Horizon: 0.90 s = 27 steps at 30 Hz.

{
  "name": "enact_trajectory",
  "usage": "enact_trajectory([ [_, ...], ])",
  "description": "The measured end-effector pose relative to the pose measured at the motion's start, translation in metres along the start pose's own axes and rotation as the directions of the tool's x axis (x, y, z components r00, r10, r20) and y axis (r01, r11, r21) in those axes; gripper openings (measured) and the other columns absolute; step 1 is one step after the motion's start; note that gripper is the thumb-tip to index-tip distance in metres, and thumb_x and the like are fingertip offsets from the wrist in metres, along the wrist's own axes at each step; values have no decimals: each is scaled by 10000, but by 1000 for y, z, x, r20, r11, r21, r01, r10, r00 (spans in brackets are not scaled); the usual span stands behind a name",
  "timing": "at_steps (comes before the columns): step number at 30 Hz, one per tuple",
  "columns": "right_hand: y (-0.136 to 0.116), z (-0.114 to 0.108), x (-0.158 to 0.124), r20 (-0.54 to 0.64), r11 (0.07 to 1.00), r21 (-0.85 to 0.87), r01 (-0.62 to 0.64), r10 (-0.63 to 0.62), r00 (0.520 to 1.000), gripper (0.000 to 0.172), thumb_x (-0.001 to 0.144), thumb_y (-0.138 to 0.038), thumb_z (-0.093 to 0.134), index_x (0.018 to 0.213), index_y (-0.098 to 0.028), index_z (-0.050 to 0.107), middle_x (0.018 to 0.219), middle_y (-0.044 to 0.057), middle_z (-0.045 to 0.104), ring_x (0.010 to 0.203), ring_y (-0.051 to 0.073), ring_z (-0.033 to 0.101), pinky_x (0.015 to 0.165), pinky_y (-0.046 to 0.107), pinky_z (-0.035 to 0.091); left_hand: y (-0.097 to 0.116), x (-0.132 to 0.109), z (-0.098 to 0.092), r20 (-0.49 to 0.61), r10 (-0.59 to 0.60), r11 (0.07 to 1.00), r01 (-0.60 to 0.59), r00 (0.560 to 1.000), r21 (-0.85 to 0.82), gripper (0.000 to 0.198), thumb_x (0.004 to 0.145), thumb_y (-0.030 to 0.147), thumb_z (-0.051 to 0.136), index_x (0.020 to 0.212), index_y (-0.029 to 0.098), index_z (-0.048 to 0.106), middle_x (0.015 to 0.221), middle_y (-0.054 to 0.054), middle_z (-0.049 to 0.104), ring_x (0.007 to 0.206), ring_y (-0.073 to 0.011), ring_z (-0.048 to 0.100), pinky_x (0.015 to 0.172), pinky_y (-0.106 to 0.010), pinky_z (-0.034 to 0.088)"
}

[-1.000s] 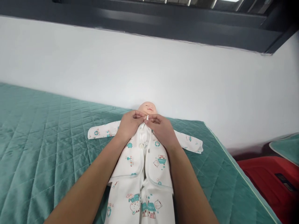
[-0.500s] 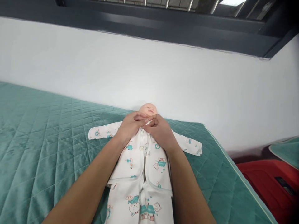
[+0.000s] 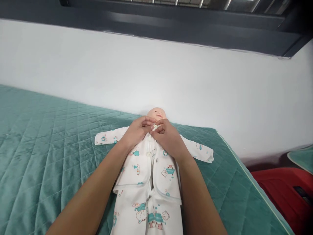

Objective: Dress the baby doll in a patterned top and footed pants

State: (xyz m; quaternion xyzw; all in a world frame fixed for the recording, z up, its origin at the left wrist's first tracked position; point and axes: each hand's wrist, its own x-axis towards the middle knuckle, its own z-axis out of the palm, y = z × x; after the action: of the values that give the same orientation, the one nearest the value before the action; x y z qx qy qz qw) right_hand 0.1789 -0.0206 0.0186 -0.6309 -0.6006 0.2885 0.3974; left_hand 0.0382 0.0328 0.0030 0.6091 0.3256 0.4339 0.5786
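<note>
A baby doll (image 3: 156, 114) lies on its back on a green quilted bed cover (image 3: 49, 140), dressed in a white printed top (image 3: 141, 164) and matching trousers (image 3: 149, 215). My left hand (image 3: 137, 132) and my right hand (image 3: 167, 137) meet at the doll's neck. The fingers of both are pinched together on the top's collar (image 3: 155, 127), where a small white button or tab shows between them. One more button (image 3: 148, 154) is visible lower on the front. The lower front of the top hangs apart.
A white wall (image 3: 171, 81) runs right behind the doll's head, with a dark window frame (image 3: 171, 26) above. The bed's right edge (image 3: 244, 173) drops off to a red object (image 3: 278, 189) on the floor. A second green cover (image 3: 302, 158) shows at far right.
Both hands stay at the collar; the fingers have closed more tightly around the small white piece. The view has shifted slightly.
</note>
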Motion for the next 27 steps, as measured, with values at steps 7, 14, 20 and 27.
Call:
enact_trajectory([
  [7, 10, -3, 8, -127, 987, 152, -53, 73, 989, 148, 792, -313, 545, 861, -222, 640, 683, -27, 634, 645, 144, 546, 644, 280, 399, -3, 0, -4, 2, 75, 975, -74, 997, 209, 215, 813, 226, 616, 1017, 184, 669, 916, -36, 687, 846, -156, 624, 814, -298, 480],
  [14, 10, 4, 9, -209, 994, 101, -32, 52, 977, 126, 796, -300, 517, 808, -223, 617, 666, -25, 631, 641, 155, 550, 652, 288, 396, 1, 0, -5, 103, 154, 842, -185, 983, 506, 374, 867, 160, 505, 1150, 283, 716, 1073, -47, 617, 1007, -184, 588, 941, -323, 453],
  [20, 16, 8, 11, -286, 1000, 16, -17, 21, 958, 147, 784, -349, 550, 861, -227, 574, 815, 12, 643, 737, 179, 553, 703, 308, 419, -3, 2, -5, 162, 174, 744, -237, 971, 625, 439, 905, 141, 443, 1229, 323, 677, 1108, -67, 561, 1119, -220, 542, 993, -363, 436],
  [27, 16, 8, 11, -247, 991, -25, -130, 120, 961, 339, 707, -327, 603, 1024, -210, 614, 1092, 67, 584, 986, 227, 539, 877, 366, 413, -8, 4, -3, 110, 174, 785, -205, 979, 584, 339, 920, 172, 466, 1140, 272, 704, 1143, -63, 580, 1117, -212, 563, 1004, -359, 438],
])
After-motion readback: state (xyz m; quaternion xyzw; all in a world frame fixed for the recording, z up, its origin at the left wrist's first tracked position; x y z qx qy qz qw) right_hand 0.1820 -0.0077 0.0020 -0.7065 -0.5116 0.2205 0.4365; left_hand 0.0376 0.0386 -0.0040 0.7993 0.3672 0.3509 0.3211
